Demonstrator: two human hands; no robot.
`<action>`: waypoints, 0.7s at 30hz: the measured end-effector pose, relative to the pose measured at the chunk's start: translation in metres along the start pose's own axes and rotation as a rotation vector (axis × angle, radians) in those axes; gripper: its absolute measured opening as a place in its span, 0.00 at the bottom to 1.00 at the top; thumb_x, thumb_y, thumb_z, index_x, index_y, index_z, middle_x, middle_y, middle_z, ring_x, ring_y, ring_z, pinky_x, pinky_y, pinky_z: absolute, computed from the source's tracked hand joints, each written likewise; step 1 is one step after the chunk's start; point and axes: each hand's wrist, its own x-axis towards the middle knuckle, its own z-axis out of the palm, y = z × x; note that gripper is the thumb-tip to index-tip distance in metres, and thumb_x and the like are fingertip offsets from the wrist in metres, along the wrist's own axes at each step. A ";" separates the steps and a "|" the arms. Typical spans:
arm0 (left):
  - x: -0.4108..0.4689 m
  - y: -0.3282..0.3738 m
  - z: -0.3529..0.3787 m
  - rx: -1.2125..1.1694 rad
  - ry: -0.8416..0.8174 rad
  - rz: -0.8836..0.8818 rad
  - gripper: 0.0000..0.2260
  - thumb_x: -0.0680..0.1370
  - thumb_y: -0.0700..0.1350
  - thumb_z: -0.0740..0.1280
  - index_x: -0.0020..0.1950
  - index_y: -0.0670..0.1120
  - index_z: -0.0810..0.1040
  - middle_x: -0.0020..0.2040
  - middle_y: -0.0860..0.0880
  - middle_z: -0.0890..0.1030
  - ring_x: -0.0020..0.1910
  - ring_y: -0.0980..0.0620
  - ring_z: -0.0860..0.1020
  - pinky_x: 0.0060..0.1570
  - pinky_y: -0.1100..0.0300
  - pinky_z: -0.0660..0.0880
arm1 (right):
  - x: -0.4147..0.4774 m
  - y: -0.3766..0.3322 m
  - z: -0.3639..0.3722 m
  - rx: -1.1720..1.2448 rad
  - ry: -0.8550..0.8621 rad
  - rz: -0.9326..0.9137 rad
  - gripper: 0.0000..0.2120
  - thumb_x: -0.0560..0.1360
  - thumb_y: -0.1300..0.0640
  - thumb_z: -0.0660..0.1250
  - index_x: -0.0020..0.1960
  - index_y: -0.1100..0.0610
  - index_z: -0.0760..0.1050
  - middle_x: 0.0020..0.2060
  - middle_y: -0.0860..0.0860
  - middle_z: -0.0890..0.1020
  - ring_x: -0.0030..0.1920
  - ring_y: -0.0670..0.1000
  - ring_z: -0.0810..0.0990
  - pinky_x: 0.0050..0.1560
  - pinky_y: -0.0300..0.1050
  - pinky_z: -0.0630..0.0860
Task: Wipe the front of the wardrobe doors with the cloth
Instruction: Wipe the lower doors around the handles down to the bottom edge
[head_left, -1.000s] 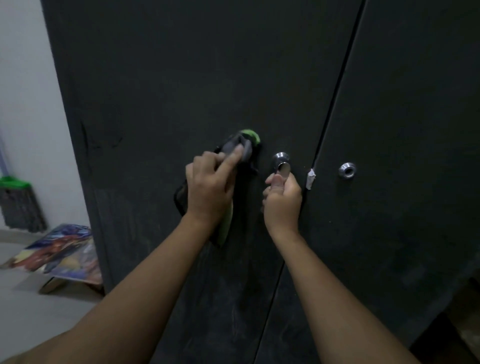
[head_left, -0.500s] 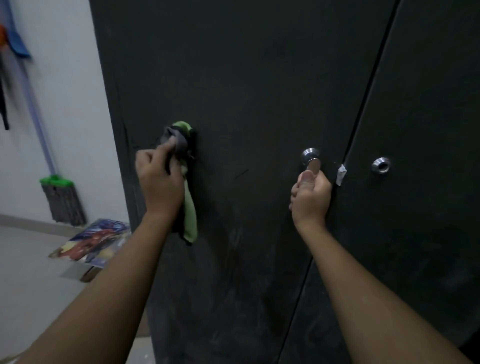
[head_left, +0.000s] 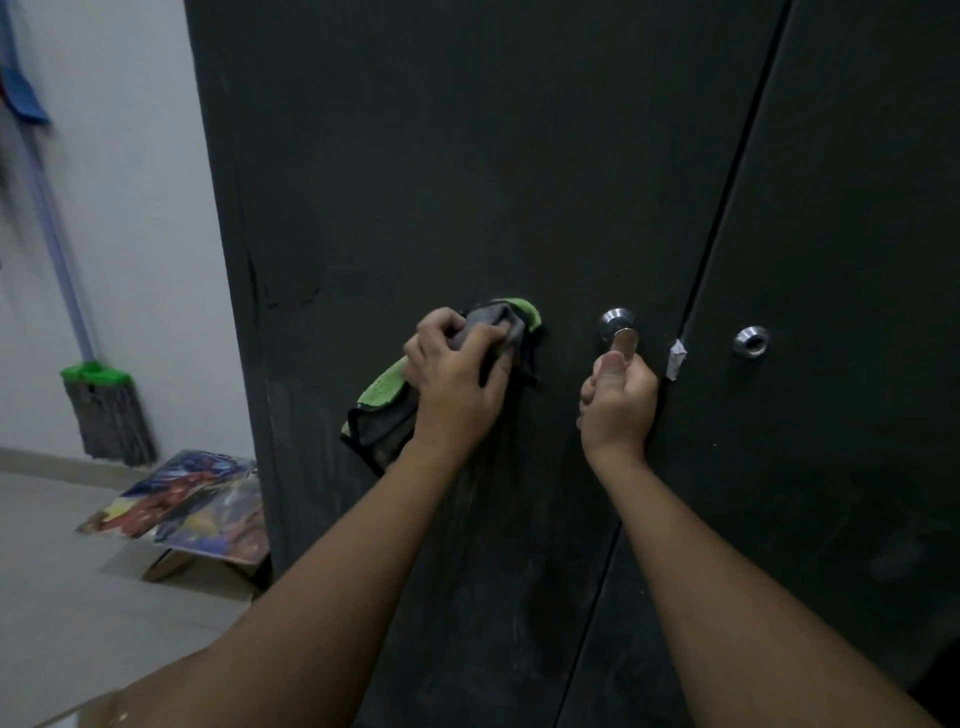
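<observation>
Two black wardrobe doors fill the view, the left door (head_left: 441, 182) and the right door (head_left: 841, 260), split by a thin vertical gap. My left hand (head_left: 457, 374) presses a grey and green cloth (head_left: 384, 410) flat against the left door at mid height, left of the knob. My right hand (head_left: 618, 405) is closed around the silver knob (head_left: 618, 327) of the left door. The right door has a second silver knob (head_left: 751, 340). A scrap of white tape (head_left: 676, 358) sticks at the gap.
On the left, a mop (head_left: 106, 410) with a green head leans against a white wall. Colourful printed boards (head_left: 182, 499) lie on the floor beside the wardrobe's left edge.
My left hand swept the cloth from beside the knob out to the door's left edge, then back toward the middle. My right hand stayed on the knob.
</observation>
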 end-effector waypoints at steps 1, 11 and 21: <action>-0.002 -0.003 0.000 0.021 -0.038 0.064 0.07 0.76 0.51 0.69 0.53 0.55 0.75 0.60 0.45 0.67 0.56 0.44 0.65 0.53 0.51 0.64 | 0.000 0.000 0.000 0.006 0.002 0.003 0.18 0.72 0.36 0.53 0.31 0.47 0.68 0.24 0.47 0.70 0.27 0.51 0.67 0.34 0.49 0.67; -0.021 -0.072 -0.046 0.124 -0.245 0.282 0.11 0.77 0.48 0.70 0.57 0.56 0.75 0.61 0.47 0.65 0.56 0.46 0.64 0.54 0.50 0.66 | -0.002 -0.005 -0.001 0.013 -0.013 0.010 0.23 0.70 0.33 0.52 0.34 0.52 0.65 0.24 0.49 0.69 0.26 0.51 0.65 0.32 0.50 0.66; 0.048 -0.117 -0.100 -0.006 0.279 -0.136 0.12 0.75 0.39 0.67 0.58 0.42 0.80 0.55 0.36 0.72 0.57 0.40 0.71 0.59 0.69 0.61 | -0.003 -0.002 0.002 0.028 0.026 -0.023 0.20 0.72 0.37 0.53 0.34 0.53 0.65 0.24 0.50 0.68 0.26 0.52 0.65 0.30 0.50 0.65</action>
